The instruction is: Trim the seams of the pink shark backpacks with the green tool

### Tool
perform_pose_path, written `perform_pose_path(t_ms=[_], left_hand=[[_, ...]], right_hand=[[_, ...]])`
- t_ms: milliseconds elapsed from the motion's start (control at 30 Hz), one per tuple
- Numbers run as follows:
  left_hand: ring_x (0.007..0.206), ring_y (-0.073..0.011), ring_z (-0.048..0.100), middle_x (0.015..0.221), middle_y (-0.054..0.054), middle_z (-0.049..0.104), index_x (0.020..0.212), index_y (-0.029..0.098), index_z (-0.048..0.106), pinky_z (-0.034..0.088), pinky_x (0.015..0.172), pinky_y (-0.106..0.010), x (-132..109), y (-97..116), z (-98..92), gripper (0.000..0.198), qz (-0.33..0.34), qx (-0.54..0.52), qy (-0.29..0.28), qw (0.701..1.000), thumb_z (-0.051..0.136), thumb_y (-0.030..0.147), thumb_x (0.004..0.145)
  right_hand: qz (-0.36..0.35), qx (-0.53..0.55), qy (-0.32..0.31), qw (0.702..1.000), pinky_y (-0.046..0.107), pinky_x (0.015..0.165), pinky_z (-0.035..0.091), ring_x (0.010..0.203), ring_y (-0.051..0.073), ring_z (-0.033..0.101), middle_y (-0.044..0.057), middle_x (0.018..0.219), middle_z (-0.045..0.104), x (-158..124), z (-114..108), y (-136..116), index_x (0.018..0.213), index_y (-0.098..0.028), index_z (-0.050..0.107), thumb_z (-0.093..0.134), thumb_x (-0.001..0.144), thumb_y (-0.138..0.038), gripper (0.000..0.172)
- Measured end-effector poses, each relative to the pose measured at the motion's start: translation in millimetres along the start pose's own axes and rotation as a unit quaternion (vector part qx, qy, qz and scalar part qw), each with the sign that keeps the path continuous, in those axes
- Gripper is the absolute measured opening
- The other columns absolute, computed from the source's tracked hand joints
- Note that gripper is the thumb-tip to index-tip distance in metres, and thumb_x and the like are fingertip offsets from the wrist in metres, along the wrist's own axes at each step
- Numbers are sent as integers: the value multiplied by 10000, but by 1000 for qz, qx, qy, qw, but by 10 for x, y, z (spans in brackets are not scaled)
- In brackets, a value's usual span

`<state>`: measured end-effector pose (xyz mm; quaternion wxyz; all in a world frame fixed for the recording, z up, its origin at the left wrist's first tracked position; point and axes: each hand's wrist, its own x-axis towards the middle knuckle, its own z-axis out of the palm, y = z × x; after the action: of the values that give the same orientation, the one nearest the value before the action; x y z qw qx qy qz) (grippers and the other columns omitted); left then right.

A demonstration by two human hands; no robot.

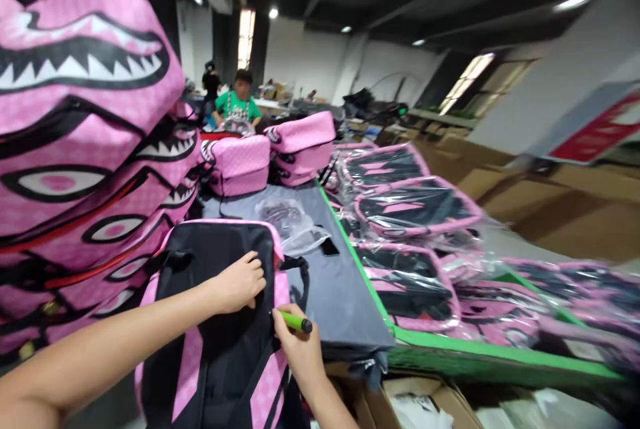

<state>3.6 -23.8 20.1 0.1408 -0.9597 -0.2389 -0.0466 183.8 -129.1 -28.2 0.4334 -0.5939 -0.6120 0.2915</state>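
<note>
A pink-and-black backpack [225, 356] is located at lower centre of the frame, with its black back panel and shoulder straps turned upward. The left hand [240, 282] is laid on the upper part of this panel; its fingers are bent and set close together, and whether any fabric is pinched cannot be told. A lime-green marker [294, 320] is gripped between the closed thumb and fingers of the right hand [300, 349], at the backpack's right edge. The marker is pointed toward the pink border; contact of the tip cannot be confirmed.

At left, pink shark-face backpacks [100, 129] are piled high. Right of the backpack, a clear plastic bag [287, 219] and a black flat object [330, 246] are noted on the grey tabletop [345, 312]. Plastic-wrapped backpacks [415, 209] are laid out at centre right, beside a green edging strip [450, 349]. Behind two pink stacked bags [243, 162], a person in a green shirt [235, 109] is seen at upper centre.
</note>
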Motion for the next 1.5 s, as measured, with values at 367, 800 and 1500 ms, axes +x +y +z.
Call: perform_pose_path(t_ms=[367, 800, 1500], left_hand=[[733, -209, 648, 716, -12, 682, 730, 182, 632, 407, 707, -358, -15, 190, -1262, 324, -30, 16, 3, 999, 772, 473, 768], [875, -205, 676, 882, -30, 734, 926, 186, 691, 449, 776, -332, -371, 301, -675, 105, -185, -135, 33, 973, 623, 266, 912], [1234, -356, 486, 1401, -208, 496, 1471, 170, 372, 415, 945, -449, -30, -429, -535, 967, -211, -2, -16, 977, 830, 484, 679]], right_hand=[[-320, -1, 161, 933, 331, 856, 614, 966, 214, 733, 65, 1113, 744, -82, -294, -571, 1323, -260, 592, 598, 903, -175, 429], [-558, -178, 116, 802, 344, 698, 598, 803, 216, 730, 94, 908, 753, 424, -175, -242, 1387, -184, 510, 560, 907, -98, 490], [-369, -22, 37, 928, 391, 773, 571, 881, 221, 686, 84, 996, 709, 142, 282, -337, 1357, -235, 523, 561, 882, -57, 508]])
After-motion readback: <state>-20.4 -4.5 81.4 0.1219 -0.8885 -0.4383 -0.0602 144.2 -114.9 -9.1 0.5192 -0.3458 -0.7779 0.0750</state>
